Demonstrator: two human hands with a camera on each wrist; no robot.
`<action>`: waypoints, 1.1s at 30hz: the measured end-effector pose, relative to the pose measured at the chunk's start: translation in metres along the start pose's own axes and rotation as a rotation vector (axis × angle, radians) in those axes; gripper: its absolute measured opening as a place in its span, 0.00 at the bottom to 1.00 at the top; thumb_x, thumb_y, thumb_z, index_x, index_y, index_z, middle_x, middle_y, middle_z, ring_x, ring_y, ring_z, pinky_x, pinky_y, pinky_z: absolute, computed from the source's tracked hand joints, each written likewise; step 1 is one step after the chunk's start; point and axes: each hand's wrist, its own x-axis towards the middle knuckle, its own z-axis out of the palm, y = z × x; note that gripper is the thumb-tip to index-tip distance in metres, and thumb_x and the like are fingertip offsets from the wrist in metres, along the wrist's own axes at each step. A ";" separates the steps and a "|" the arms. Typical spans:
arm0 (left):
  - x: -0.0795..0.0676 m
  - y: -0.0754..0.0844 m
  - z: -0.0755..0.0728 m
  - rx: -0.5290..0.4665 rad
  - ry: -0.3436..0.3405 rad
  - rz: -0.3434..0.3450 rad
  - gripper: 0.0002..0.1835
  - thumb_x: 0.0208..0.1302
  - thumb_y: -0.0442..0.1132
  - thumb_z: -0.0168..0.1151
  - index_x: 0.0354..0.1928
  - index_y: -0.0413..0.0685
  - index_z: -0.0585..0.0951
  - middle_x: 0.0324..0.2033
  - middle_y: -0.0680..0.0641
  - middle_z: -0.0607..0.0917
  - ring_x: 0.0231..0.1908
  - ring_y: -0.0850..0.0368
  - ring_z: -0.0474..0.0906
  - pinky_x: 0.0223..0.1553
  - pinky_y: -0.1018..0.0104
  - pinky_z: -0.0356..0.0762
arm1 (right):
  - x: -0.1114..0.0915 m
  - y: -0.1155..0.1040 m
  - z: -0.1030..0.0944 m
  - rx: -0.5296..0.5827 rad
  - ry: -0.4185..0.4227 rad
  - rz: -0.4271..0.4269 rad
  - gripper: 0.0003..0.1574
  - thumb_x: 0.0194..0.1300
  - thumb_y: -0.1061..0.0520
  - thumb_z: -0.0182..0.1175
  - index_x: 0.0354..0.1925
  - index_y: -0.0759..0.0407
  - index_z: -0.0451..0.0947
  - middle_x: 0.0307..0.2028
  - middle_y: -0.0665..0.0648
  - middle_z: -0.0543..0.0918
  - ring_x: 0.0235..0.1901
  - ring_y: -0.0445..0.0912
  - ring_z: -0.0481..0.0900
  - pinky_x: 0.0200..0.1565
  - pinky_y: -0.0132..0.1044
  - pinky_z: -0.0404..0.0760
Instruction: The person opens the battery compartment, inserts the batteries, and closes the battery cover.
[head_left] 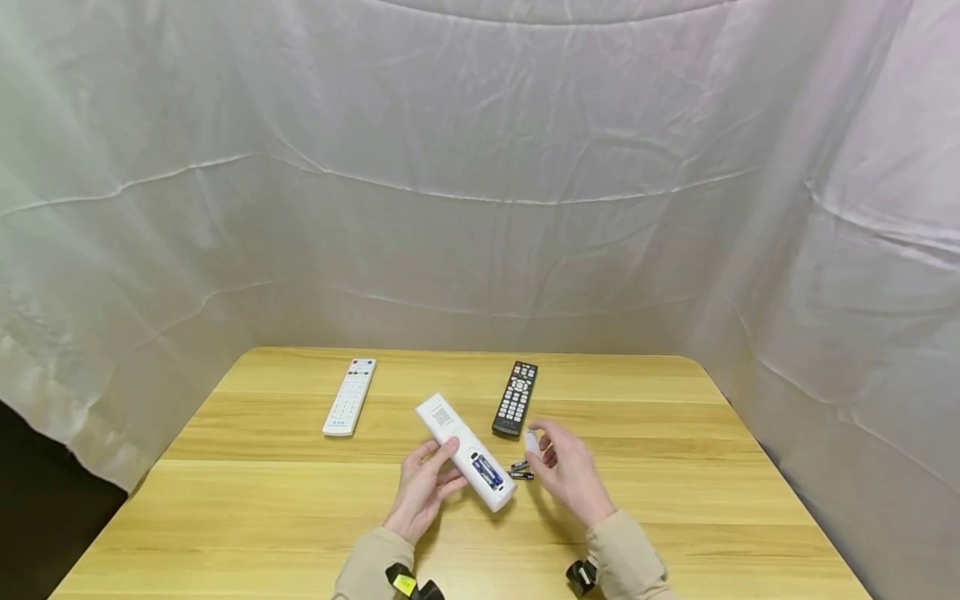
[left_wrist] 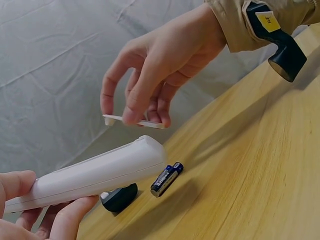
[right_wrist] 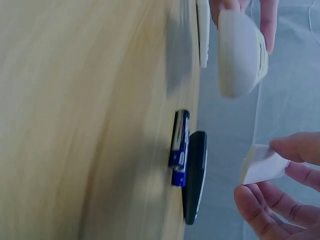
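My left hand (head_left: 422, 490) grips a white remote control (head_left: 459, 442) above the table, its back turned up. Two blue batteries (head_left: 487, 471) sit in the uncovered battery compartment at its near end. Between thumb and fingers, my right hand (head_left: 572, 468) pinches a small white battery cover (right_wrist: 264, 164), held apart from the remote. In the left wrist view the cover hangs just above the remote's end. Two loose batteries (left_wrist: 167, 179) lie side by side on the table below, between the white remote and my right hand in the head view.
A black remote control (head_left: 516, 398) lies on the wooden table (head_left: 285, 500) just beyond the loose batteries. Farther left lies another white remote control (head_left: 350, 397), buttons up. Grey curtains (head_left: 480, 183) hang behind the table and along its sides.
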 end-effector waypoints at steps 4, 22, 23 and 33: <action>0.001 -0.001 0.001 -0.009 -0.001 0.000 0.33 0.73 0.42 0.60 0.68 0.27 0.61 0.45 0.44 0.88 0.42 0.53 0.88 0.49 0.58 0.90 | -0.001 -0.007 0.003 0.019 -0.017 -0.028 0.23 0.58 0.67 0.69 0.53 0.61 0.79 0.30 0.53 0.81 0.27 0.39 0.77 0.30 0.28 0.84; 0.001 -0.002 0.003 -0.019 0.008 -0.002 0.28 0.72 0.40 0.61 0.64 0.29 0.65 0.48 0.37 0.85 0.43 0.52 0.87 0.49 0.58 0.90 | -0.009 -0.030 0.020 -0.038 -0.005 -0.179 0.23 0.58 0.64 0.71 0.53 0.59 0.79 0.34 0.55 0.82 0.28 0.41 0.80 0.29 0.24 0.82; 0.001 -0.002 0.003 -0.016 0.007 -0.001 0.28 0.72 0.40 0.61 0.64 0.29 0.65 0.48 0.37 0.85 0.43 0.53 0.87 0.49 0.58 0.90 | -0.009 -0.031 0.021 -0.043 -0.005 -0.195 0.23 0.58 0.64 0.71 0.53 0.59 0.79 0.34 0.55 0.82 0.28 0.42 0.80 0.29 0.24 0.82; 0.000 -0.002 0.004 -0.013 -0.013 -0.002 0.28 0.71 0.40 0.62 0.64 0.29 0.65 0.46 0.39 0.85 0.42 0.54 0.87 0.50 0.60 0.89 | -0.011 -0.038 0.026 -0.141 -0.051 -0.260 0.24 0.60 0.59 0.70 0.55 0.57 0.78 0.37 0.55 0.82 0.30 0.46 0.83 0.29 0.21 0.79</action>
